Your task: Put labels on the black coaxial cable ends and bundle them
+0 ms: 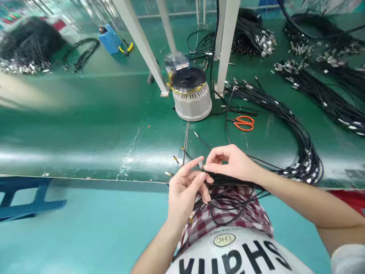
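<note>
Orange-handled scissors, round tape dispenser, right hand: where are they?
Orange-handled scissors (244, 123), head view: on the handles.
Round tape dispenser (192, 103), head view: on its white body.
Right hand (234, 163), head view: back of the hand.

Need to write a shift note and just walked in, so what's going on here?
Someone is working on a cable end with both bare hands at a green bench. The right hand pinches at a small silvery connector, right beside the left forefinger; exactly what the left hand grips is hard to tell. Black cables are bunched beneath the hands. On the bench sit a white drum-shaped device and orange-handled scissors.
</note>
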